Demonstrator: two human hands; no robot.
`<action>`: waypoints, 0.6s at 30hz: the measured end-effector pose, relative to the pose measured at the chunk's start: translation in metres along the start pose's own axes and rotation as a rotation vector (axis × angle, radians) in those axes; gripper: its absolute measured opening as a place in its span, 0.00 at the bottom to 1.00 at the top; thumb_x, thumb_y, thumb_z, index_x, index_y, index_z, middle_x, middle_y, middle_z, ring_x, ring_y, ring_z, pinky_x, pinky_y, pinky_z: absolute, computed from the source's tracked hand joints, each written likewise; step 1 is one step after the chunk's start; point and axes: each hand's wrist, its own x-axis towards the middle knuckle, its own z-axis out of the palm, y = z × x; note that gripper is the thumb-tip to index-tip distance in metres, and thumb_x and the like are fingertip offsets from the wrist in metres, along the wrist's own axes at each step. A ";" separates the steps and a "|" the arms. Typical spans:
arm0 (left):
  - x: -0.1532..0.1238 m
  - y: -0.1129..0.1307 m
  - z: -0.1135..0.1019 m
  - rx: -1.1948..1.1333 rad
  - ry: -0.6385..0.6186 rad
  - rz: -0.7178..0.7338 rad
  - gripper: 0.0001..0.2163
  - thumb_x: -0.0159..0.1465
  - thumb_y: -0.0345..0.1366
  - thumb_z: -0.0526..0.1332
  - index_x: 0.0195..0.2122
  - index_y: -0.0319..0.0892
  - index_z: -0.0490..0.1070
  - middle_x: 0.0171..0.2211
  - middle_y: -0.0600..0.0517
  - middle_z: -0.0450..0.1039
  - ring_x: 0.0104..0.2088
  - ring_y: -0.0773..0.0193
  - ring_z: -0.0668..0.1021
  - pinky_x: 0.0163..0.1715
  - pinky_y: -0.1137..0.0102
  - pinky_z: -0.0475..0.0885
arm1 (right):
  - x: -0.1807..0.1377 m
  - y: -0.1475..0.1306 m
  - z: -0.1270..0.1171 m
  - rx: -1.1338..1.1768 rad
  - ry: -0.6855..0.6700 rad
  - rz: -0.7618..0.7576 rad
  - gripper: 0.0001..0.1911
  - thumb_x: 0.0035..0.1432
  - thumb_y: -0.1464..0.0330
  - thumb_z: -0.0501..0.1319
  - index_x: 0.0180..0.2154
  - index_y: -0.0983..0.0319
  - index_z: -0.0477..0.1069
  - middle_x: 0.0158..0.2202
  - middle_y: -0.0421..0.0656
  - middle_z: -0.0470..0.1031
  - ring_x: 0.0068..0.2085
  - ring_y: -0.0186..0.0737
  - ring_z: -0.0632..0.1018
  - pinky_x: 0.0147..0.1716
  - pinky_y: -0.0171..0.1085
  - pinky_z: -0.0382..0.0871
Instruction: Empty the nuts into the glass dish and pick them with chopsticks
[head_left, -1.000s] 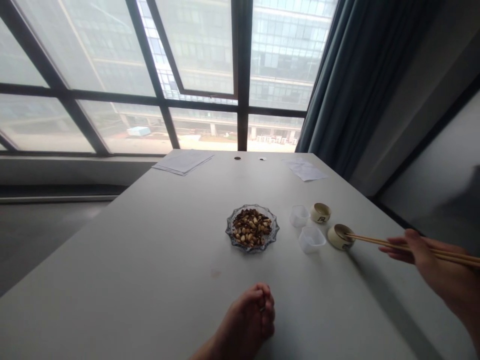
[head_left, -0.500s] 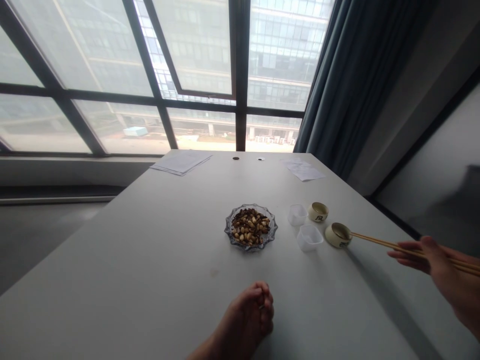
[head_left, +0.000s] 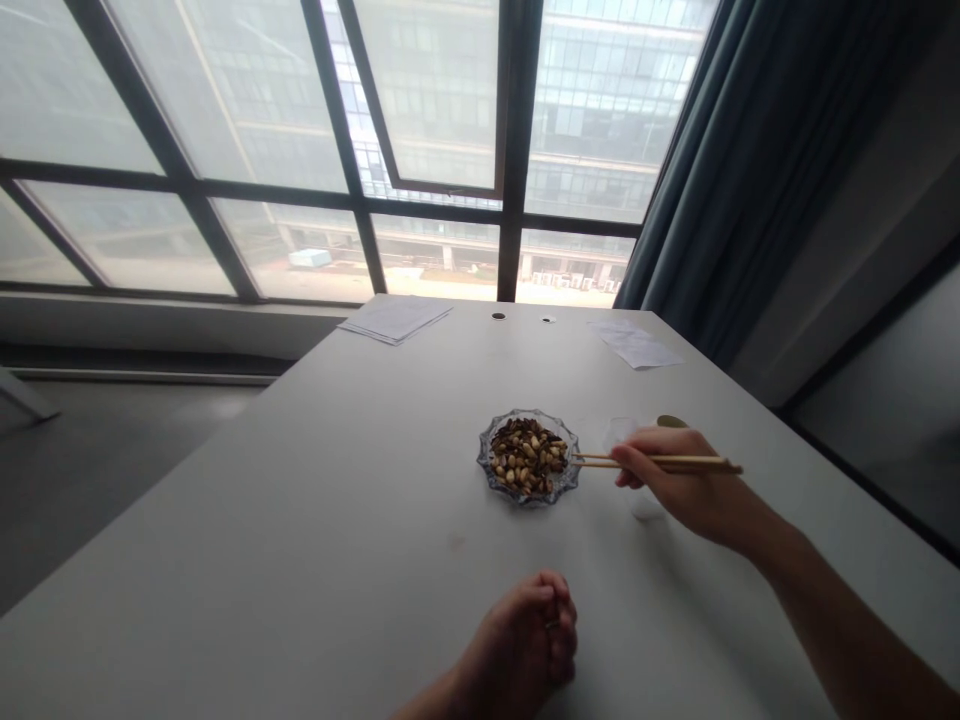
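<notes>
A scalloped glass dish full of mixed brown and pale nuts sits mid-table. My right hand grips a pair of wooden chopsticks held level, their tips reaching the dish's right rim over the nuts. My left hand rests on the table near the front edge, fingers curled into a loose fist with nothing seen in it. My right hand covers most of the small cups: only part of a clear plastic cup and a sliver of a cream ceramic cup show.
The white table carries a stack of papers at the far left and a loose sheet at the far right. Two small round holes lie near the far edge. Large windows and a dark curtain stand behind.
My right hand has swung left from the cream cup at the right, bringing the chopstick tips to the nut dish. The view shifted slightly. My left hand stayed put.
</notes>
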 end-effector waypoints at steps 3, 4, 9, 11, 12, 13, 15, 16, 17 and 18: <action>0.001 -0.001 -0.001 0.012 0.000 0.001 0.06 0.55 0.32 0.68 0.33 0.40 0.72 0.25 0.55 0.69 0.24 0.72 0.71 0.25 0.76 0.53 | 0.022 -0.005 0.013 -0.060 -0.108 -0.011 0.20 0.68 0.56 0.58 0.29 0.60 0.78 0.26 0.41 0.79 0.28 0.38 0.79 0.31 0.34 0.68; 0.002 -0.001 -0.001 0.021 -0.005 0.008 0.06 0.56 0.33 0.68 0.33 0.40 0.72 0.25 0.55 0.69 0.23 0.72 0.71 0.24 0.75 0.52 | 0.027 -0.004 0.016 -0.056 -0.134 0.001 0.20 0.67 0.56 0.58 0.30 0.60 0.79 0.25 0.42 0.79 0.27 0.38 0.79 0.29 0.34 0.68; 0.004 -0.001 -0.006 0.048 -0.058 -0.003 0.06 0.56 0.34 0.66 0.34 0.41 0.72 0.25 0.55 0.69 0.21 0.71 0.68 0.24 0.73 0.51 | 0.039 0.005 0.024 -0.043 -0.167 0.037 0.21 0.66 0.55 0.58 0.29 0.61 0.79 0.26 0.43 0.80 0.28 0.40 0.79 0.28 0.34 0.68; 0.005 0.000 -0.008 0.033 -0.065 -0.035 0.06 0.56 0.34 0.67 0.34 0.41 0.72 0.25 0.55 0.69 0.22 0.71 0.69 0.25 0.73 0.52 | 0.038 0.007 0.023 -0.027 -0.170 0.044 0.20 0.66 0.56 0.58 0.28 0.61 0.78 0.26 0.43 0.80 0.28 0.40 0.80 0.29 0.34 0.69; 0.005 0.000 -0.008 0.024 -0.064 -0.047 0.06 0.56 0.34 0.67 0.33 0.41 0.72 0.25 0.55 0.69 0.23 0.71 0.70 0.26 0.73 0.52 | 0.038 0.007 0.022 -0.019 -0.174 0.049 0.20 0.66 0.56 0.58 0.28 0.60 0.78 0.27 0.43 0.81 0.29 0.41 0.81 0.29 0.34 0.70; 0.005 0.001 -0.008 0.015 -0.060 -0.056 0.06 0.56 0.33 0.67 0.33 0.41 0.72 0.26 0.55 0.70 0.24 0.70 0.70 0.26 0.74 0.53 | 0.037 0.007 0.022 -0.014 -0.177 0.055 0.19 0.65 0.57 0.59 0.28 0.60 0.78 0.27 0.43 0.81 0.29 0.41 0.81 0.30 0.34 0.70; 0.005 0.001 -0.008 0.007 -0.053 -0.056 0.06 0.56 0.33 0.67 0.33 0.41 0.72 0.26 0.55 0.70 0.25 0.70 0.71 0.27 0.74 0.53 | 0.036 0.007 0.021 -0.013 -0.175 0.059 0.18 0.65 0.58 0.59 0.29 0.60 0.78 0.28 0.43 0.81 0.30 0.41 0.82 0.30 0.34 0.70; 0.004 0.001 -0.007 0.005 -0.050 -0.048 0.05 0.57 0.33 0.66 0.34 0.41 0.72 0.26 0.55 0.71 0.24 0.70 0.71 0.27 0.73 0.53 | 0.035 0.007 0.021 -0.013 -0.173 0.056 0.17 0.65 0.58 0.59 0.29 0.60 0.78 0.28 0.43 0.81 0.30 0.41 0.82 0.30 0.34 0.70; 0.003 0.001 -0.006 0.003 -0.045 -0.039 0.05 0.57 0.33 0.66 0.34 0.41 0.72 0.26 0.54 0.71 0.24 0.70 0.71 0.27 0.73 0.53 | 0.035 0.007 0.021 -0.011 -0.172 0.054 0.18 0.65 0.58 0.59 0.29 0.60 0.78 0.28 0.42 0.81 0.30 0.41 0.82 0.30 0.34 0.70; 0.003 0.000 -0.005 0.002 -0.039 -0.030 0.05 0.57 0.33 0.66 0.34 0.41 0.72 0.26 0.54 0.71 0.24 0.70 0.71 0.26 0.73 0.53 | 0.035 0.007 0.020 -0.008 -0.173 0.052 0.18 0.66 0.58 0.59 0.29 0.60 0.78 0.28 0.42 0.81 0.30 0.41 0.82 0.30 0.34 0.70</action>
